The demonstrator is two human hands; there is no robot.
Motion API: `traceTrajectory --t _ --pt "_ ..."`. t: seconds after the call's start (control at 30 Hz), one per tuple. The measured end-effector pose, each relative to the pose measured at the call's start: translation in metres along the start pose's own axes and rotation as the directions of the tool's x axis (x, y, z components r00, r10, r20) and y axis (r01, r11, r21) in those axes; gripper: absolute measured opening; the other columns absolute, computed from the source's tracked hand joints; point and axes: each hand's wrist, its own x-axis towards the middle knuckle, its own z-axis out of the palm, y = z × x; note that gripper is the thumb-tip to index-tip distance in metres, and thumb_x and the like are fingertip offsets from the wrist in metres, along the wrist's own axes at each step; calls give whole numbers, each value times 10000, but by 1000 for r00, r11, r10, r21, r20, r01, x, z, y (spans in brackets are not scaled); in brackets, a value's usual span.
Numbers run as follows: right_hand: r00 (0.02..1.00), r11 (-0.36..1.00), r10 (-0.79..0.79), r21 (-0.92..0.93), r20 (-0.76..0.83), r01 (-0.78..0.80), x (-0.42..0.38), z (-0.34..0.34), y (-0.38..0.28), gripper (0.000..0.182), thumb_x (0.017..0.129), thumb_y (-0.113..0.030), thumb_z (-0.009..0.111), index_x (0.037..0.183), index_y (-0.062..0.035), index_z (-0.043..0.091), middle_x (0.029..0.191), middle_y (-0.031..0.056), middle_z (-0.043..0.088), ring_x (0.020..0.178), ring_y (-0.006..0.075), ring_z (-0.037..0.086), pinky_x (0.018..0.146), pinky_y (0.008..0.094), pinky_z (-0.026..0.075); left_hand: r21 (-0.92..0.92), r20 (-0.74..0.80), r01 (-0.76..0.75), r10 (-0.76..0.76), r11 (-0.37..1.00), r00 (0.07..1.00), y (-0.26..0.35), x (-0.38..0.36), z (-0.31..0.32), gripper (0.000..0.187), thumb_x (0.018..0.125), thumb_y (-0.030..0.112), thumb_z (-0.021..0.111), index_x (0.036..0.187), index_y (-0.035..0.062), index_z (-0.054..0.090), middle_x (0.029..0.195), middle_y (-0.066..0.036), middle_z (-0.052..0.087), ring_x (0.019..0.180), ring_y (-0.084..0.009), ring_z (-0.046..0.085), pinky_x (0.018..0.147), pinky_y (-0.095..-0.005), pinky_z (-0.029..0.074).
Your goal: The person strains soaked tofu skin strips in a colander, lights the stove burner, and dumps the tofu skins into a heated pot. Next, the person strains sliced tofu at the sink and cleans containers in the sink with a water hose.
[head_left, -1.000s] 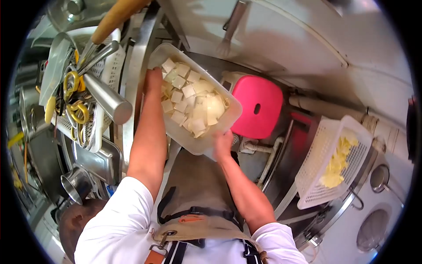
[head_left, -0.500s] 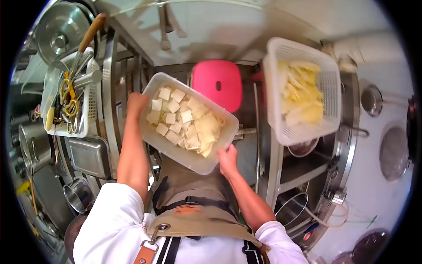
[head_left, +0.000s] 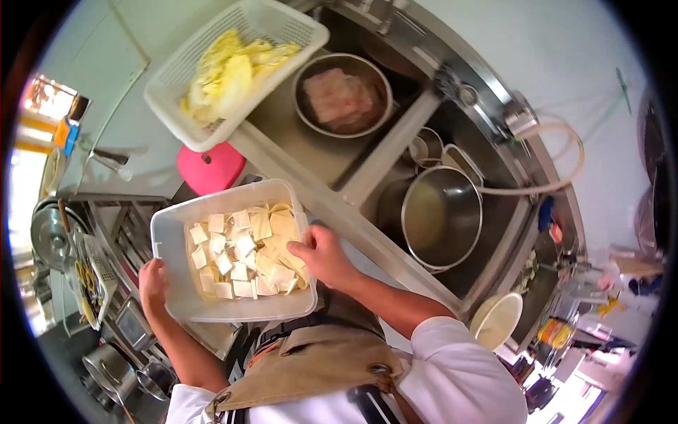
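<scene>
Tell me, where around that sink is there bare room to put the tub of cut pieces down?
The steel sink floor between the white basket and the bowl of meat looks bare, as does the sink's front rim. The right basin is crowded by the big pot. Both hands, left and right, hold the tub.

1. I have turned from the rack of utensils toward the sink [head_left: 395, 152]; the pots [head_left: 441, 219] now lie in front of me.
2. The tub of white squares [head_left: 233, 258] has come closer to my apron.
3. My right hand [head_left: 321, 254] has moved from the tub's edge to over its rim.
4. The pink stool [head_left: 210, 168] is now mostly hidden.
</scene>
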Motion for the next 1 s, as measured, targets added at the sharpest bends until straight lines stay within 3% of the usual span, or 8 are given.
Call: traceTrajectory --t 0.17,0.27,0.33,0.5,0.8,0.83,0.93,1.0 --pt "990 974 101 214 -102 -77 -78 -58 -15 294 783 -214 703 660 -64 482 613 -32 488 563 71 417 485 278 359 20 118 -125 122 992 986 26 -77 34 98 785 185 551 788 88 552 606 36 454 445 -83 396 379 -235 290" --pt "967 1000 -7 18 -256 12 -108 -107 -26 230 807 -189 679 686 -69 524 626 -41 487 555 57 402 476 255 343 11 231 -259 250 966 940 24 -112 77 150 796 202 553 854 68 589 652 46 478 496 -63 416 419 -236 312" --pt "950 984 124 157 -287 -81 -121 -138 -41 211 812 -194 670 710 -52 551 627 -37 486 559 51 401 473 244 338 -28 299 -297 291 955 909 30 -153 108 211 796 201 547 909 34 611 697 45 505 553 -69 439 487 -246 342" --pt "943 988 22 -136 -333 -71 -131 -216 -31 269 819 -233 659 702 -25 536 642 -32 507 576 53 422 477 261 350 -67 314 -322 326 944 891 -14 -173 174 158 729 104 597 844 0 573 710 -7 555 562 -90 468 502 -250 372" --pt "915 772 -280 -635 -289 35 -113 -339 6 395 818 -293 637 688 48 485 600 181 502 545 273 459 553 378 416 -80 167 -354 362 932 917 -89 -232 270 113 672 46 569 777 11 546 700 -14 530 595 -103 453 537 -256 372" --pt "946 715 -144 -691 -291 -104 -121 -340 -11 349 822 -297 638 807 39 544 788 188 581 714 305 542 672 398 454 -98 192 -335 349 937 917 -92 -240 275 113 675 48 567 779 9 546 700 -15 530 599 -103 453 539 -259 374" --pt "556 11 -827 -984 91 177 -122 -317 -19 416 832 -299 630 1065 31 531 1079 213 542 993 358 520 865 449 425 -147 202 -332 357 932 912 -84 -263 287 107 681 52 564 774 5 540 700 -19 527 608 -102 450 542 -268 379" --pt "772 187 -533 -841 347 507 -111 -285 -19 607 839 -348 618 1265 28 405 1301 246 398 1199 437 385 1006 492 332 -113 176 -402 417 909 892 -84 -266 299 95 683 53 563 760 8 530 698 -18 521 608 -99 444 541 -273 380"
